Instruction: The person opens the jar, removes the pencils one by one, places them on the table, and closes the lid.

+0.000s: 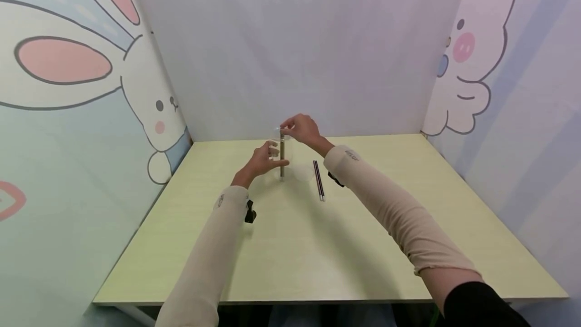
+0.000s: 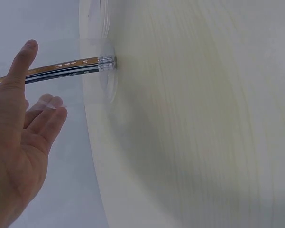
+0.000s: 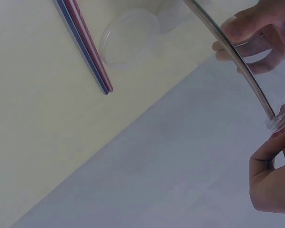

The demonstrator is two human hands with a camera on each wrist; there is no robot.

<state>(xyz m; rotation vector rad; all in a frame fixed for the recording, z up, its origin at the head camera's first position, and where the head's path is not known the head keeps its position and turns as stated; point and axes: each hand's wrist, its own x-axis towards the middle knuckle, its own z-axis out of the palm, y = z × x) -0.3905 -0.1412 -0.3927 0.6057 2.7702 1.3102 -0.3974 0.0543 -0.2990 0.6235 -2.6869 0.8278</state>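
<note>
Two striped pencils [image 1: 282,155], one orange-brown and one dark in the left wrist view, stand upright in a clear plastic container [image 2: 92,92] on the table. Their silver ferrules [image 2: 105,63] are at the bottom. My left hand [image 1: 263,159] holds the container from the left, thumb on the near side and fingers behind. At the container's mouth, my right hand [image 1: 301,129] pinches the pencils' upper ends; its fingertips are partly hidden by the clear rim [image 3: 280,121]. Two more pencils [image 1: 319,180], bluish and reddish in the right wrist view, lie side by side to the right.
A clear round lid [image 1: 301,172] lies flat between the container and the loose pencils. The pale yellow table [image 1: 281,256] meets a grey back wall [image 1: 308,54]. Side panels with rabbit drawings [image 1: 150,115] stand left and right.
</note>
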